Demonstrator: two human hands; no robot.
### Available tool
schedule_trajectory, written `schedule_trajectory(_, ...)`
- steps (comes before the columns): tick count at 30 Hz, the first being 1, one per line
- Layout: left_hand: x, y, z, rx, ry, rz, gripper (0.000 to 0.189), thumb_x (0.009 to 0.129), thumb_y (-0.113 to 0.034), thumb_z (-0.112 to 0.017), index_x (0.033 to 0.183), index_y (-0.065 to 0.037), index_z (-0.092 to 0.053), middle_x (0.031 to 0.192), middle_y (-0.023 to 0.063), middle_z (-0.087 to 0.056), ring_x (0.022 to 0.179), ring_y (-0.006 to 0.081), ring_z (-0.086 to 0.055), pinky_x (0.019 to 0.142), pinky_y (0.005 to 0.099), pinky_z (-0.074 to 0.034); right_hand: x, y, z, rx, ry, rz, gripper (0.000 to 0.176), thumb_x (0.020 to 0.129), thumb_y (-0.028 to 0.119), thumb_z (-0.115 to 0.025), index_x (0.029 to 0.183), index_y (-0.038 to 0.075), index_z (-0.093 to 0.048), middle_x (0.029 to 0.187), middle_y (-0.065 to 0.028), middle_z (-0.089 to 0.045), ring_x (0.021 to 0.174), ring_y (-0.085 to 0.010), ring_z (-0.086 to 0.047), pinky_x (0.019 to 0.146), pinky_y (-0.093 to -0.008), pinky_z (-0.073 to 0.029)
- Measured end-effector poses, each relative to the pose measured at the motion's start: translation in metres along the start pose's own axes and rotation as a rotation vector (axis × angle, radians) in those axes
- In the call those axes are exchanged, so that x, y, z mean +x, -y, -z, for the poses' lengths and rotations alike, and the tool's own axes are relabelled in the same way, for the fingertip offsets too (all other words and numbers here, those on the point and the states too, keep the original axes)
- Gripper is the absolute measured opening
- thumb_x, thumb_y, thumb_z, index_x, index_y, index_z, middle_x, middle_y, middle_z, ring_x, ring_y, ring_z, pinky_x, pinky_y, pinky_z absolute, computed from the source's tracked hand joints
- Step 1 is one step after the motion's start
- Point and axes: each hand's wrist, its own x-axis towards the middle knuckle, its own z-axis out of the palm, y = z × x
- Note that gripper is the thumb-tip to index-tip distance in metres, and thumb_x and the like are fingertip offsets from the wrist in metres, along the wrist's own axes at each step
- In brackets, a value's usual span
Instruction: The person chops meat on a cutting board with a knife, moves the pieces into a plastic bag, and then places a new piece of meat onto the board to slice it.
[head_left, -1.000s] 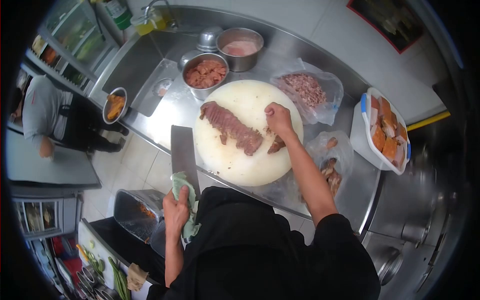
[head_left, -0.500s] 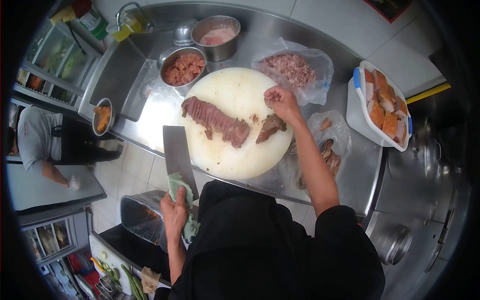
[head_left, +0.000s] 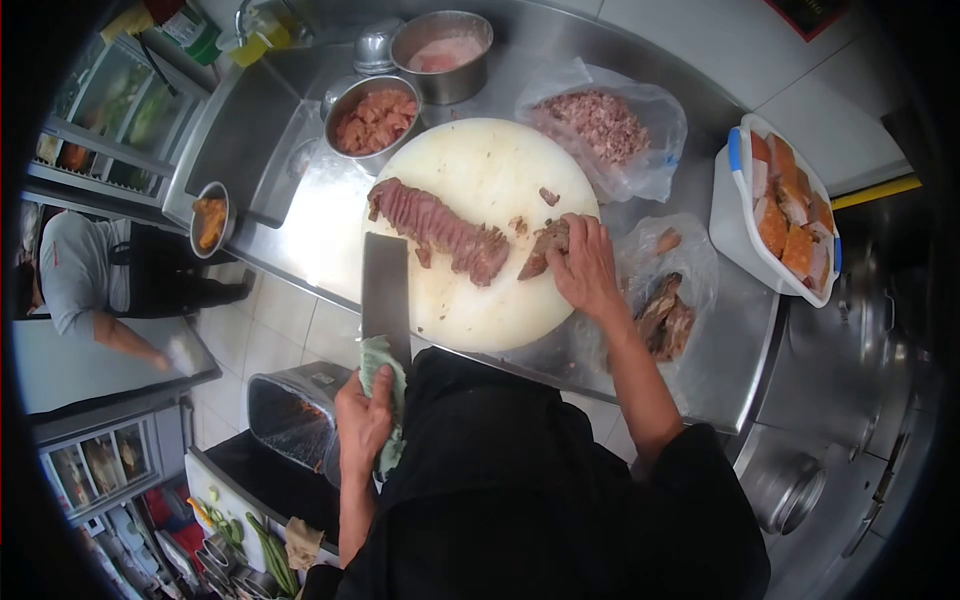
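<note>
Stainless counter [head_left: 320,215], kitchen; round white cutting board [head_left: 480,170] on it.

- Right hand [head_left: 585,265]: fingers laid over a meat chunk [head_left: 540,248] at the board's right edge, pressing it down.
- Left hand [head_left: 365,420]: closed round the handle of a cleaver [head_left: 386,290] through a green cloth [head_left: 383,365]; the blade lies over the board's near-left edge.
- Sliced meat [head_left: 430,225] lies in a row mid-board, just left of the chunk.

Handling, judged: the chunk looks soft, greasy and prone to slide; hold from above, fingertips back from the cut end. Cleaver looks heavy; cloth aids grip.

Containers:
- steel bowl [head_left: 375,118], orange chopped meat
- second bowl [head_left: 445,52], pale meat
- plastic bag [head_left: 600,125], minced meat
- white tub [head_left: 725,215], roast pieces
</note>
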Motion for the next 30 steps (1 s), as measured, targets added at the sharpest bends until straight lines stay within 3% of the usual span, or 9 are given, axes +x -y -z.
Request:
schedule_trajectory(2,0.003,-0.005,-0.003,0.07,0.066,-0.038,0.036,0.1,-0.032,-0.06,0.103,0.004,-0.068,0.081,0.0202,-0.07,0.076,0.0274,-0.068,0.073,0.0383,-0.051,-0.01,0.007,-0.008,0.012,-0.022,-0.012,0.055,0.086,0.024,-0.064,0.134,0.003,-0.049,0.128,-0.0228,-0.05,0.117,-0.0414,-0.047,0.1,-0.0496,-0.039)
schedule_trajectory(3,0.004,-0.009,-0.004,0.078,0.068,-0.037,0.036,0.1,-0.032,-0.06,0.103,0.004,-0.068,0.081,0.0202,-0.07,0.076,0.0274,-0.068,0.073,0.0383,-0.051,-0.014,0.013,-0.011,0.019,-0.052,-0.024,0.055,0.087,0.024,-0.063,0.134,0.002,-0.049,0.128,-0.0226,-0.05,0.116,-0.041,-0.048,0.1,-0.0498,-0.039)
schedule_trajectory(6,0.006,-0.029,-0.015,0.171,0.122,-0.122,0.035,0.099,-0.032,-0.06,0.097,0.003,-0.067,0.077,0.0291,-0.066,0.079,0.0482,-0.066,0.07,0.0479,-0.051,-0.023,0.025,-0.02,0.002,-0.198,-0.045,0.054,0.087,0.024,-0.062,0.134,0.002,-0.049,0.129,-0.0223,-0.05,0.116,-0.0403,-0.048,0.101,-0.0514,-0.038)
schedule_trajectory(10,0.012,-0.043,-0.031,0.369,0.206,-0.215,0.034,0.099,-0.033,-0.059,0.093,0.0,-0.061,0.071,0.0304,-0.064,0.072,0.0522,-0.063,0.067,0.057,-0.049,-0.023,0.021,-0.034,-0.022,-0.195,-0.086,0.054,0.086,0.024,-0.062,0.133,0.001,-0.049,0.128,-0.0217,-0.051,0.117,-0.0396,-0.048,0.101,-0.0516,-0.037)
schedule_trajectory(17,0.017,-0.079,-0.062,0.557,0.285,-0.355,0.032,0.098,-0.033,-0.058,0.095,-0.001,-0.058,0.066,0.0326,-0.062,0.066,0.0523,-0.063,0.063,0.0605,-0.05,-0.03,0.032,-0.038,0.075,-0.25,-0.12,0.052,0.084,0.025,-0.061,0.129,0.001,-0.05,0.127,-0.0217,-0.051,0.116,-0.0397,-0.049,0.099,-0.051,-0.038)
schedule_trajectory(24,0.025,-0.082,-0.072,0.598,0.278,-0.57,0.025,0.097,-0.026,-0.061,0.091,-0.003,-0.055,0.056,0.0251,-0.06,0.05,0.0464,-0.061,0.05,0.0555,-0.049,-0.029,0.034,-0.039,0.045,-0.246,-0.164,0.055,0.081,0.027,-0.062,0.127,0.001,-0.051,0.126,-0.0202,-0.053,0.115,-0.0394,-0.05,0.097,-0.051,-0.04)
schedule_trajectory(30,0.022,-0.081,-0.06,0.751,0.333,-0.534,0.025,0.096,-0.025,-0.062,0.089,-0.002,-0.055,0.056,0.0244,-0.06,0.051,0.0442,-0.063,0.049,0.0537,-0.05,-0.029,0.033,-0.04,0.019,-0.23,-0.121,0.052,0.081,0.025,-0.061,0.126,0.0,-0.051,0.125,-0.0202,-0.054,0.113,-0.0382,-0.051,0.095,-0.051,-0.041)
